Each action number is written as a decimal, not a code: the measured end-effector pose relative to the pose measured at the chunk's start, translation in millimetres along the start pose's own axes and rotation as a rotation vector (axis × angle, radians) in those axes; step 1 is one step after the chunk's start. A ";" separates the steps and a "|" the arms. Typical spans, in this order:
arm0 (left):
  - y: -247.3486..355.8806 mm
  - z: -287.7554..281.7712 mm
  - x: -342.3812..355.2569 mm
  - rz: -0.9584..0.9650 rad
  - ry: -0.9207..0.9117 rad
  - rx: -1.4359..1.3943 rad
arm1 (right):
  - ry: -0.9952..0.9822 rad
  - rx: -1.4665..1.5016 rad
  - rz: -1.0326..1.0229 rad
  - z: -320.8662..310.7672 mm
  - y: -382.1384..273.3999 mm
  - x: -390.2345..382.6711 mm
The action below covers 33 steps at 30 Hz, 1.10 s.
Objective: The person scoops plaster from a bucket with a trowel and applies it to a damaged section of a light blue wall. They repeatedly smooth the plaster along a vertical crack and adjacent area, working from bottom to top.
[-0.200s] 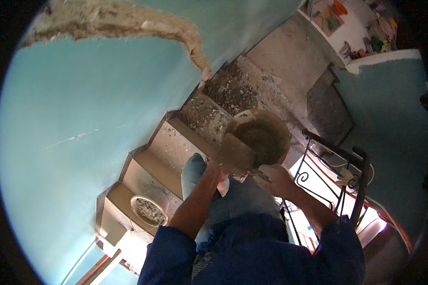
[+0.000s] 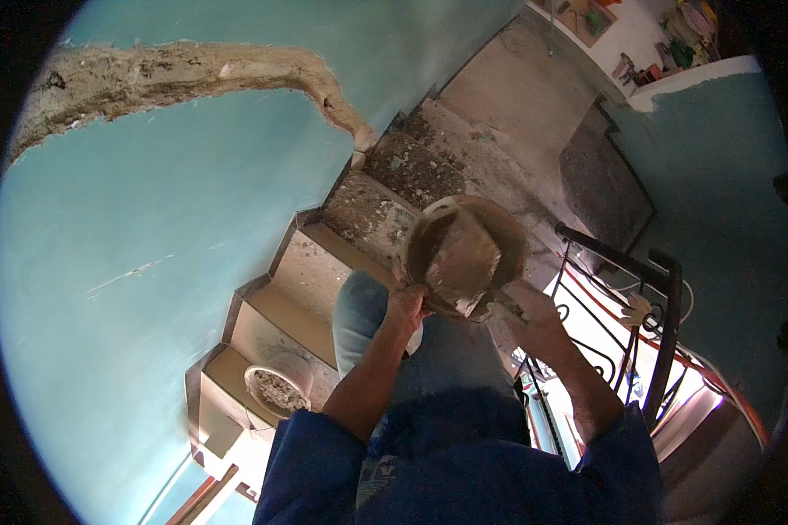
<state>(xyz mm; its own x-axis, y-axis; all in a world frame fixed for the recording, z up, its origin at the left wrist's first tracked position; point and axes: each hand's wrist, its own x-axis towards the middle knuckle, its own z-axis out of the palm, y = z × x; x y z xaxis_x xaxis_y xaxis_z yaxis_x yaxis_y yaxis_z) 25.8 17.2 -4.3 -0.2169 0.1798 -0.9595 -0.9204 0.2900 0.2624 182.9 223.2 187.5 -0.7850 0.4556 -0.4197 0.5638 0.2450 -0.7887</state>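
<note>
Two hands, both closed. Left hand (image 2: 408, 306) clamped on the near-left rim of a round bucket (image 2: 510, 234); right hand (image 2: 532, 319) wrapped round the handle of a broad-bladed trowel (image 2: 466, 254), blade reaching leftward and away from that grip, into the bucket's mouth. Blade blurred; cannot tell what load it carries. Bucket just beyond both grips; base hidden, support unclear.

Risks, as judged: only the left hand shows on the rim, so a hard scrape might twist or tip the bucket if its base is poorly seated. Blade edge lies near the left fingers; a slip that way could catch knuckles. Loose rubble (image 2: 403, 166) beyond the left grip, stair treads (image 2: 311, 267) left of it: bad footing if weight shifts. Railing (image 2: 670, 328) right of the right grip; a wide swing could strike it. Rubble-filled pail (image 2: 302, 376) behind and left of the left grip, a trip hazard when stepping back.
</note>
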 end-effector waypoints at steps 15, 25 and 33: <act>6.0 -62.5 22.1 -0.114 0.031 0.049 | 0.140 0.107 0.344 -10.0 25.5 -40.2; 24.9 -32.6 -26.8 0.156 0.121 0.352 | -0.116 -0.143 0.337 25.6 45.1 -29.8; 35.6 -30.1 -24.6 0.234 0.090 0.421 | -0.229 -0.189 0.382 67.8 61.0 18.2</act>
<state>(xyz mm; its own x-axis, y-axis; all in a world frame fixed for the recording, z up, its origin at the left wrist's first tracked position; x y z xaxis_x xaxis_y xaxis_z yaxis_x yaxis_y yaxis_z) -11.4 -5.2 25.6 -0.4468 0.2090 -0.8699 -0.6357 0.6100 0.4730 185.6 188.5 101.3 -0.5373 0.3478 -0.7683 0.8427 0.2576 -0.4728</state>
